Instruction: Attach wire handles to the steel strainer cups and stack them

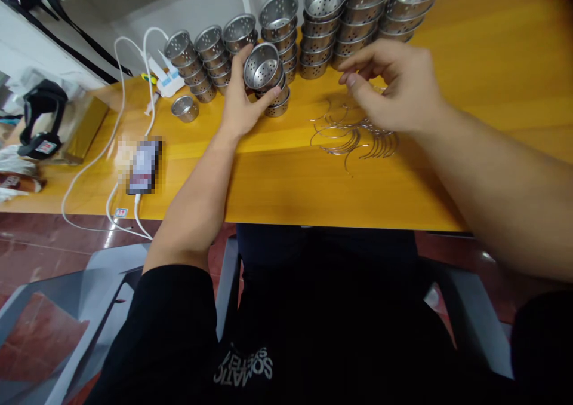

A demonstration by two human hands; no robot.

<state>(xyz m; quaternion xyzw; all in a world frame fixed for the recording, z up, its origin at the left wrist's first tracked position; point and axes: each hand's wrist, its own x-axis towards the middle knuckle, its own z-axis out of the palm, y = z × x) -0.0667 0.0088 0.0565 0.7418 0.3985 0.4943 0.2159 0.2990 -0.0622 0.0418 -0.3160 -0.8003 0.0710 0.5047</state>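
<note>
My left hand (242,106) is closed round a perforated metal cup (264,69), its thumb and fingers on opposite sides. That cup is tilted with its mouth toward me and tops a short stack of similar cups (278,107). My right hand (396,88) hovers to the right with thumb and fingertips brought together. Whatever lies between those fingertips, if anything, is too small to make out. Thin curved metal wires (342,145) lie in a loose pile on the table below and left of my right hand.
Several stacks of perforated cups (316,55) line the back of the yellow table (322,196). One single cup (185,109) stands at left. A phone (144,165) lies near white cables and a power strip (171,82). A grey chair (102,273) is at lower left.
</note>
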